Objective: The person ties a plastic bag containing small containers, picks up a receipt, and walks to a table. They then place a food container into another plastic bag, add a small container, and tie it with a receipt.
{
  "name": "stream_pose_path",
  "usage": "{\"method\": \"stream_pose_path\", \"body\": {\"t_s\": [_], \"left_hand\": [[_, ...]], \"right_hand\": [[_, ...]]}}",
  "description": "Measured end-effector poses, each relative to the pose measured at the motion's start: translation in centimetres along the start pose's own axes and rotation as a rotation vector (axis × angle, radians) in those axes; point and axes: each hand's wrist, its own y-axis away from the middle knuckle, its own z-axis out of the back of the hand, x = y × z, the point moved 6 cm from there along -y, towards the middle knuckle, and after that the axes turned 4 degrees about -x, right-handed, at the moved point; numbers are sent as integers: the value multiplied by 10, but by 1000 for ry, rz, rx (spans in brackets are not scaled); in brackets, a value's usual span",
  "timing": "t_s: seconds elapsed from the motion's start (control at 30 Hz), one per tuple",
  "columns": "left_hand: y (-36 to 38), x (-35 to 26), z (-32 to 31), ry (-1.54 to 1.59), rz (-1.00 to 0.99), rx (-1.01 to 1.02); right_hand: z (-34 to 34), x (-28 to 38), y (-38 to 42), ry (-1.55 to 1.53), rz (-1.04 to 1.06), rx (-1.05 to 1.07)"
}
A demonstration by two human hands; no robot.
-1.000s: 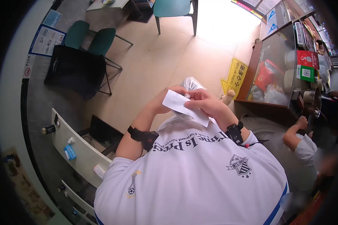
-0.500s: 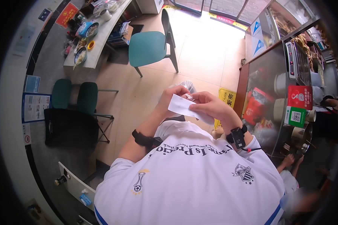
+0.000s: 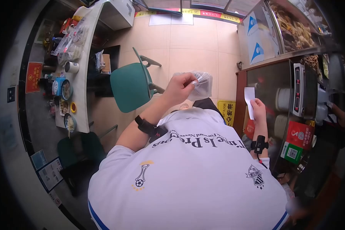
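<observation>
My left hand (image 3: 180, 90) is closed in a pinch on the gathered top of a clear plastic bag (image 3: 204, 85). The bag hangs over the tiled floor with a boxy, see-through container shape inside it. Off to the right, my right hand (image 3: 259, 111) grips a white paper slip (image 3: 249, 100) by its lower end, thumb and fingers closed on it. The slip stands up from the fingers, beside the glass-fronted counter. Both wrists wear black straps with small devices.
A green chair (image 3: 131, 87) stands ahead on the left. Beyond it, a long table (image 3: 92, 27) bears bowls, a cup and bags. On the right, the counter carries a scale (image 3: 299, 90) and red and green signs (image 3: 292, 152). A yellow floor sign (image 3: 227, 109) is near the counter.
My hands have parted: the right has moved right with the paper slip, while the left keeps the bag, now more in view. The camera view has turned, shifting chair and table.
</observation>
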Motion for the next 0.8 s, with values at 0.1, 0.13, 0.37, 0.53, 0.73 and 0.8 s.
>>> {"method": "stream_pose_path", "body": {"t_s": [0.1,0.13,0.37,0.53,0.73,0.8], "left_hand": [[-77,15,33,119,-66,-144],[-100,12,48,56,-54,-192],[-224,46,160,-43,55,-527],[-269,50,260,82,103,-836],[-337,83,393,270,21,-1051],[-359,108,437,300,17,-1054]], "right_hand": [[-11,-14,-66,15,-145,-36],[-27,-13,-97,43,-161,-37],[-260,164,-285,463,85,294],[-463,312,-334,473,220,696],[-688,384,-355,434,282,919],[-754,400,-347,414,308,951]]}}
